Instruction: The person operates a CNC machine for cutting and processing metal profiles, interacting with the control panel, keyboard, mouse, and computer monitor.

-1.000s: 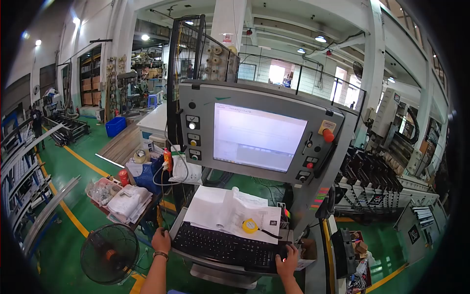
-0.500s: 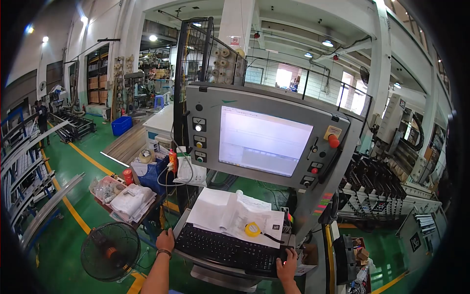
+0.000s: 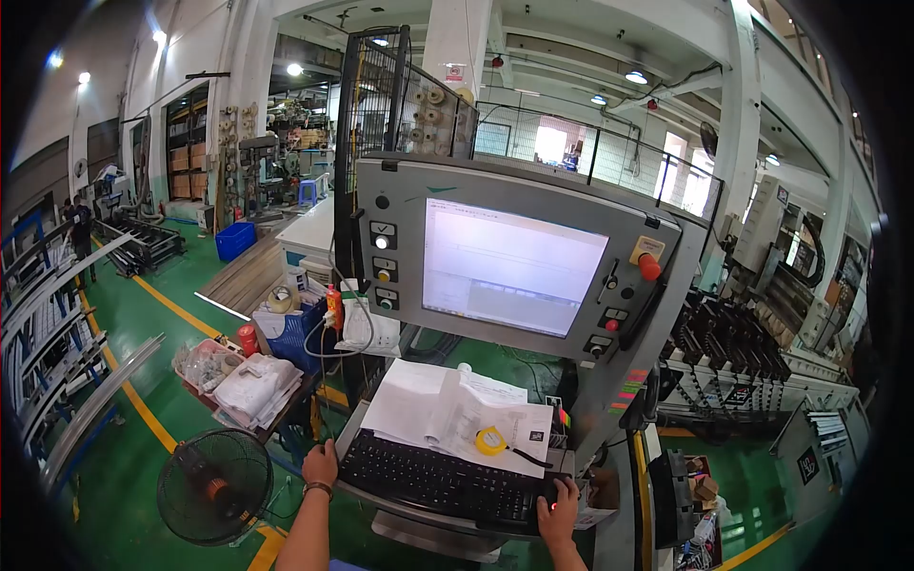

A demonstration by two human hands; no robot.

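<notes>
A control panel with a lit screen (image 3: 514,266) stands in front of me. Below it, a black keyboard (image 3: 433,481) lies on a tray, with papers (image 3: 409,400) and a yellow tape measure (image 3: 490,441) behind it. My left hand (image 3: 320,464) is at the tray's left edge, its fingers curled on the rim. At the keyboard's right end, my right hand (image 3: 558,506) rests closed over a dark mouse, mostly hidden, with a small red glow beside it.
A black fan (image 3: 215,485) stands at the lower left. Near it, a table holds a plastic-wrapped bundle (image 3: 252,385) and a blue bin (image 3: 290,333). Metal profiles (image 3: 105,404) lie on racks at the left. A person (image 3: 80,233) stands far left.
The view has shifted slightly, and the panel appears a little higher and further left. Both hands keep their places on the tray and mouse.
</notes>
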